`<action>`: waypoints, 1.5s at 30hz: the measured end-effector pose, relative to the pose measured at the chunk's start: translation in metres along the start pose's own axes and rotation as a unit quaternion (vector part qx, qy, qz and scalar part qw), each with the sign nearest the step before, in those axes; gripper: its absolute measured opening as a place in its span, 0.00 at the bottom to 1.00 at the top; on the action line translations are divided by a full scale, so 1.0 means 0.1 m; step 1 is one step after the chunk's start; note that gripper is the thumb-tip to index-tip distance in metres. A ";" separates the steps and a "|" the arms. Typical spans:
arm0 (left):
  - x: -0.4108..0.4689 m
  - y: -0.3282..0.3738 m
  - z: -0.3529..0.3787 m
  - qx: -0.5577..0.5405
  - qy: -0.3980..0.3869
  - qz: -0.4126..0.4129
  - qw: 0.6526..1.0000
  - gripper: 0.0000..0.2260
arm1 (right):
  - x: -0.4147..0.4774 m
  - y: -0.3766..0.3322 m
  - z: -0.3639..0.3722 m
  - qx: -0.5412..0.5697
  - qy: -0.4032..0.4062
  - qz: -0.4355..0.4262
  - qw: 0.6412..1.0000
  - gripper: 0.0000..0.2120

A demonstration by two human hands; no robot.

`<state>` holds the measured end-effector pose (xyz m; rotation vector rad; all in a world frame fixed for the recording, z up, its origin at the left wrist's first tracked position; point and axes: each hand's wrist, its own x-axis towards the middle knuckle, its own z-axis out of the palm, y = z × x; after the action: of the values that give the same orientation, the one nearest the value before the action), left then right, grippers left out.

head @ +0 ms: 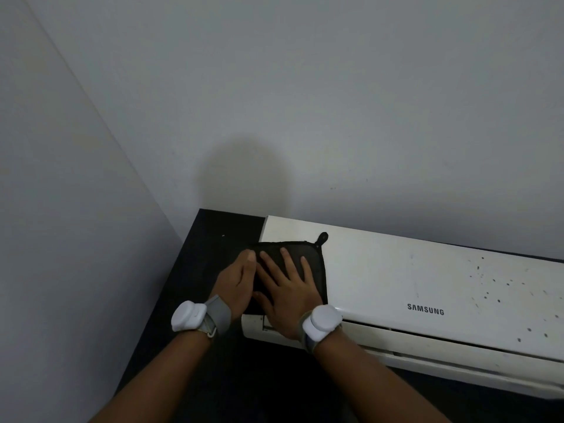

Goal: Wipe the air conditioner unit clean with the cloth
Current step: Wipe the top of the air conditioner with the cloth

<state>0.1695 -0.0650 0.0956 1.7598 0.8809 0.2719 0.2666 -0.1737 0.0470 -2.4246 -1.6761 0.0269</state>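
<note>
A white Samsung air conditioner unit [396,279] hangs on a dark wall panel, with dark specks over its right front. A black cloth [317,264] with a small hanging loop lies flat on the unit's left end. My right hand [287,288] presses on the cloth with fingers spread and straight. My left hand [236,282] rests at the cloth's left edge, its fingers straight and touching the cloth. Both wrists carry white sensor bands.
The dark panel [213,239] behind the unit extends left and below. Grey walls meet in a corner at the left [91,178]. The unit's flap [427,346] runs along its lower edge.
</note>
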 end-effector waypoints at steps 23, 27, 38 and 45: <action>-0.09 0.55 1.13 0.136 -0.089 0.103 0.981 0.27 | -1.22 1.35 -0.45 -0.049 -0.031 0.159 0.986 0.28; -0.17 0.57 1.35 0.152 -0.110 0.119 0.975 0.26 | -1.41 1.57 -0.52 -0.045 -0.023 0.190 0.981 0.28; -0.35 0.59 1.63 0.199 -0.132 0.110 0.965 0.26 | -0.93 2.36 -0.54 -0.009 -0.039 0.265 0.963 0.31; -0.42 0.63 1.80 0.191 -0.130 0.077 0.970 0.29 | -0.54 2.31 -0.41 0.013 -0.074 0.232 0.970 0.32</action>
<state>0.2705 -0.2321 0.0942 2.1680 0.6343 -0.0359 0.4662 -0.3084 0.0432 -2.7935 -1.1068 0.3012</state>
